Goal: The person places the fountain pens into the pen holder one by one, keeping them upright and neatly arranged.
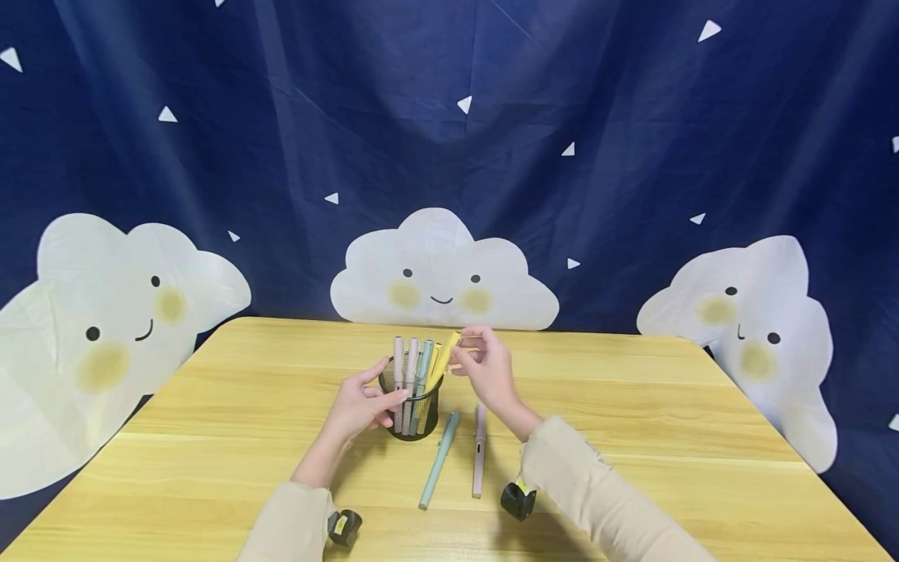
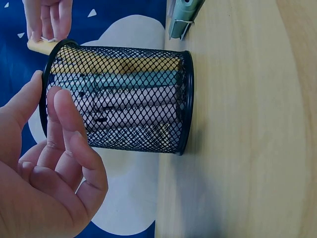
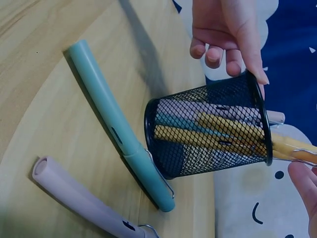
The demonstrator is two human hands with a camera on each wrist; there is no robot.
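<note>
A black mesh pen holder stands upright on the table, with pink, teal and yellow pens inside. My left hand holds it from the left by the rim, thumb on the near side and index finger farther back. On the other side, my right hand pinches the top of a yellow pen, which leans right with its lower part inside the holder. A second yellow pen shows through the mesh in the right wrist view. The left fingers lie along the mesh in the left wrist view.
In front of the holder lie a teal pen and a pink pen on the wooden table. A dark blue curtain with smiling clouds hangs behind the table. Black wrist cameras sit below both sleeves.
</note>
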